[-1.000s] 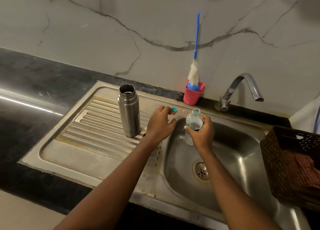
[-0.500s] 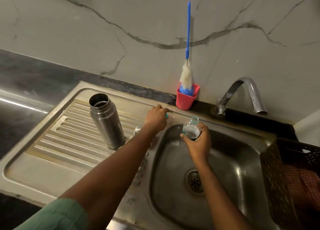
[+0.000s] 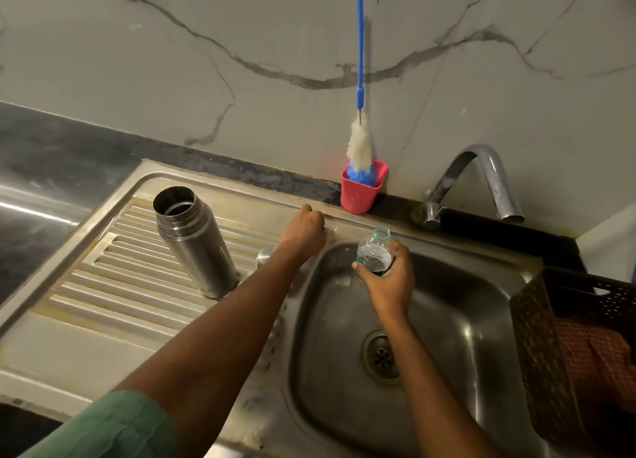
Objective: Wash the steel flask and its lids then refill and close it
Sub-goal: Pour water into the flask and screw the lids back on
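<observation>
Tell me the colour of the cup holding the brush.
The cup is pinkish red; head view.

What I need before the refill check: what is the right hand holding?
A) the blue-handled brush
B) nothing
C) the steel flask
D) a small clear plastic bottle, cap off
D: the right hand grips the uncapped plastic bottle over the sink; the flask stands open on the drainboard.
</observation>
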